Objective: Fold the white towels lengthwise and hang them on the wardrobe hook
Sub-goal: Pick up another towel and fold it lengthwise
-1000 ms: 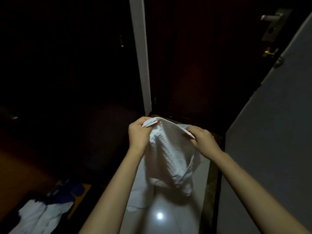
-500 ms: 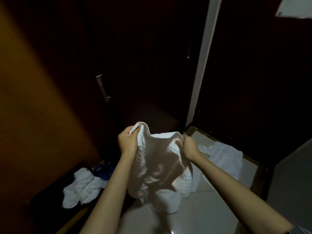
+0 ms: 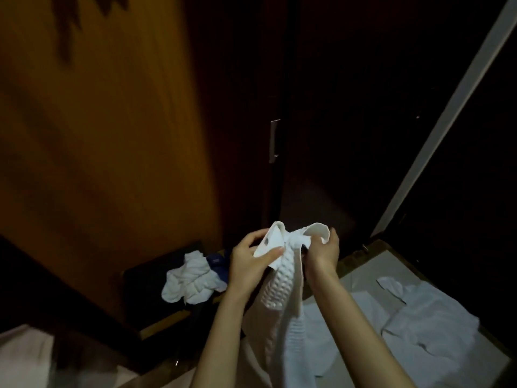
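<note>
Our left hand point(image 3: 249, 261) and right hand point(image 3: 321, 254) pinch the white waffle towel point(image 3: 279, 281) at its top corners; soft, limp, light, best held there.

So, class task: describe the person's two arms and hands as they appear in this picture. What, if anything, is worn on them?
Both forearms are bare as far as the frame shows: no sleeves, no watch, no bracelet. The left hand and right hand wear no gloves, and no rings can be made out in the dim light. The fingernails look short and plain.

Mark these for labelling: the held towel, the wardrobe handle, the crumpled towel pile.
Held towel point(image 3: 279, 287), head view, hanging waffle-textured middle.
Handle point(image 3: 273, 141), head view, bar's midsection.
Towel pile point(image 3: 193, 278), head view, heap's centre.
</note>
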A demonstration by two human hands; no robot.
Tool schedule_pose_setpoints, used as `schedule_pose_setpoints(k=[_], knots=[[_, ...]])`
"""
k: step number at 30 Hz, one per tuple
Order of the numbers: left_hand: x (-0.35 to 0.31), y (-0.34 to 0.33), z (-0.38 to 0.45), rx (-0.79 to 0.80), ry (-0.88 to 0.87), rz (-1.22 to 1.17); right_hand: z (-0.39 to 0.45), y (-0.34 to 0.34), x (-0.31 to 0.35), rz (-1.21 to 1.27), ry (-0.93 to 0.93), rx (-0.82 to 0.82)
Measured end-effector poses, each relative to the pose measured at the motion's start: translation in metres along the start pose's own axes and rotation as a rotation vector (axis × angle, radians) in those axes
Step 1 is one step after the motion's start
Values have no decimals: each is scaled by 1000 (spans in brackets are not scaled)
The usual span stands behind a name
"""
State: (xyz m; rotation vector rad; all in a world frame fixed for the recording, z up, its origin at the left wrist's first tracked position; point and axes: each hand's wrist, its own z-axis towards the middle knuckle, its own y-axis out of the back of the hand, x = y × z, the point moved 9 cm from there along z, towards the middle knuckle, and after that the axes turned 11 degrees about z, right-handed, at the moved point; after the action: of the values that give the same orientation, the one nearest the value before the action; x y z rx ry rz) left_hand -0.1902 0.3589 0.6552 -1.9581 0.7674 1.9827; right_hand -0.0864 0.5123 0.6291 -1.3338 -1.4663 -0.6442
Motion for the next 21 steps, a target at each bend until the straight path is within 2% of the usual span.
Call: schedule_pose_setpoints(k=[3, 5, 7, 8, 12, 14, 16, 18, 21], knots=[[14, -13, -16, 46, 67, -304, -9, -2, -8, 145, -65, -15], [13, -25, -25, 173, 57, -472, -19, -7, -10, 334, -128, -6], [6, -31, -30, 275, -18, -445, -25, -14, -15, 473, -221, 26], [4, -30, -31, 267, -37, -391, -28, -21, -20, 521, -296, 63], [13, 5, -23, -79, 27, -233, -51, -47, -32, 684, -561, 269], [11, 20, -21, -121, -30, -227, -61, -53, -30, 742, -581, 348], [11, 33, -21, -114, -62, -221, -69, -58, -28, 713, -543, 438], [15, 42, -21, -118, -64, -223, -70, -59, -26, 587, -407, 525], [19, 52, -20, -147, -64, -196, -64, -45, -6, 127, 63, 532]])
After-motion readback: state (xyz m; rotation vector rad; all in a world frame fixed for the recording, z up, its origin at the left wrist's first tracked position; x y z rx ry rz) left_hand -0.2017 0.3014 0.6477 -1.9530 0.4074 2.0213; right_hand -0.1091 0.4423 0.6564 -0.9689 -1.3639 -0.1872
